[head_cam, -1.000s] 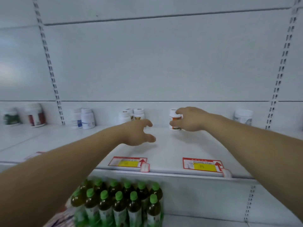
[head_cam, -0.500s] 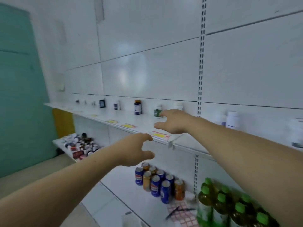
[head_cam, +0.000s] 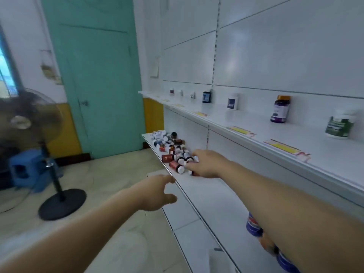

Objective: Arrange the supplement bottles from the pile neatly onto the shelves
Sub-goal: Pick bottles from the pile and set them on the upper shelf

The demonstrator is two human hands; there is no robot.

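Supplement bottles [head_cam: 167, 158] lie heaped (labels unreadable).

The lower shelf [head_cam: 212, 198] bears a pile [head_cam: 173, 150] of small bottles at its far end. Above the pile, the upper shelf [head_cam: 256, 123] holds single bottles [head_cam: 280, 109] upright, well apart, with yellow labels [head_cam: 281, 147] along its front.

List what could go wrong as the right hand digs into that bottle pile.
1. The pile lies loose on its sides by the lower shelf's front edge; the right hand could nudge the red bottle off onto the floor.
2. The left hand hovers open off the edge, maybe too far back to catch one.
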